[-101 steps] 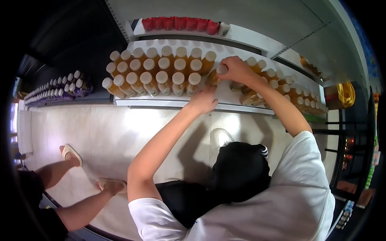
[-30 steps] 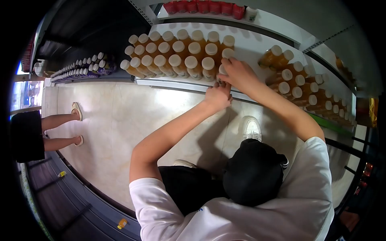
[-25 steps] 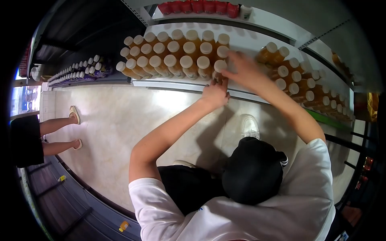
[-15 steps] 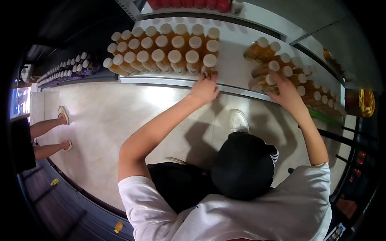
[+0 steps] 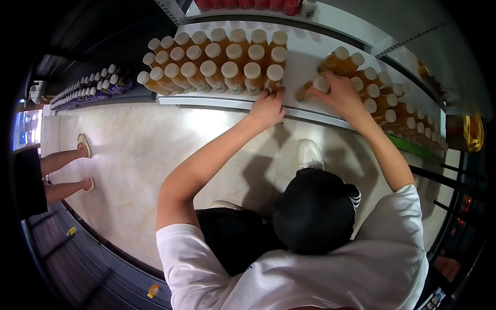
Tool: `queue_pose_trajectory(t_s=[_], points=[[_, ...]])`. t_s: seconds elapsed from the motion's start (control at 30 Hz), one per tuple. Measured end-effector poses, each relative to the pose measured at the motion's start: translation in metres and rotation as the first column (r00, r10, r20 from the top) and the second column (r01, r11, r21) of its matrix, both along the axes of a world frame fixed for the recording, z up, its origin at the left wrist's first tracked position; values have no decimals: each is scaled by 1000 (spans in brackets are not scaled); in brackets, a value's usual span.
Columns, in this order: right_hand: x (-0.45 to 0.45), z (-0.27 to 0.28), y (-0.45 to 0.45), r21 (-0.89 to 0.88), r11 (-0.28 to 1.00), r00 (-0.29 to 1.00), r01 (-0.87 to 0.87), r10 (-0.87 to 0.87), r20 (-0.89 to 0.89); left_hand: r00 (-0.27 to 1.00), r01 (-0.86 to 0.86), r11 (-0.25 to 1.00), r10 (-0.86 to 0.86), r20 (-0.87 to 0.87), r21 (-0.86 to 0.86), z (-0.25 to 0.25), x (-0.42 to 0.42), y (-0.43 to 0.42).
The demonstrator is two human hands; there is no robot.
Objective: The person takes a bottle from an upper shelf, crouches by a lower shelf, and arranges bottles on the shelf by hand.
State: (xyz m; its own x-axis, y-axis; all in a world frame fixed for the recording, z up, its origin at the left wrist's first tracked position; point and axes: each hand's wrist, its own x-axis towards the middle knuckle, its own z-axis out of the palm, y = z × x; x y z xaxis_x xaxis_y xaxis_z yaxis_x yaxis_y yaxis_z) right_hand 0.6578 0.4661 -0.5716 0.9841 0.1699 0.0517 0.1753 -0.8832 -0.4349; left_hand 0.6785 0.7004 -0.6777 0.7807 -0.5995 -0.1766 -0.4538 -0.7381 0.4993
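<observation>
Pinching the loose bottle (image 5: 307, 92) near its cap (image 5: 321, 83), the right hand (image 5: 339, 95) has it at the white shelf (image 5: 300, 62); the left hand (image 5: 267, 109) touches the front row's end bottle (image 5: 274, 76), grip impossible to tell. Probably weighty, smooth, firm-walled: neck and cap look safest.

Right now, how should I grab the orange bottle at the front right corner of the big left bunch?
Probably by its white cap, from above and the right: the bottle looks upright, cap on top, with bare shelf on that side. Neighbouring bottles crowd its left and back, and the left hand is at its front.
</observation>
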Motion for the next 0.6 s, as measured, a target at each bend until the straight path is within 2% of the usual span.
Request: queue_pose_trajectory(t_s=[0.07, 0.13, 0.23, 0.33, 0.4, 0.5, 0.6], points=[[8, 0, 14, -3, 1000, 1000, -1, 1, 7, 1000, 6, 999, -6, 3, 35, -2, 3, -2], [15, -1, 27, -79, 997, 1000, -1, -1, -30, 1000, 21, 997, -21, 3, 70, -4, 6, -5], [24, -7, 39, -54, 998, 998, -44, 42, -47, 999, 16, 992, -11, -36, 123, 6, 2, -9], [26, -9, 48, -32, 997, 997, -72, 73, 16, 994, 108, 976, -100, -52, 192, 9, 0, -10], [26, -13, 46, -31, 998, 998, -57, 58, 11, 977, 167, 985, -171, -125, -47, 10, -1, -10], [27, -22, 42, 7, 999, 999, -39, 39, 29, 989, 148, 983, -150, -12, -109, 15, -5, -16], [30, -13, 40, 48, 997, 998, -54, 52, 26, 983, 183, 980, -182, 18, -75, 8, -1, -19]])
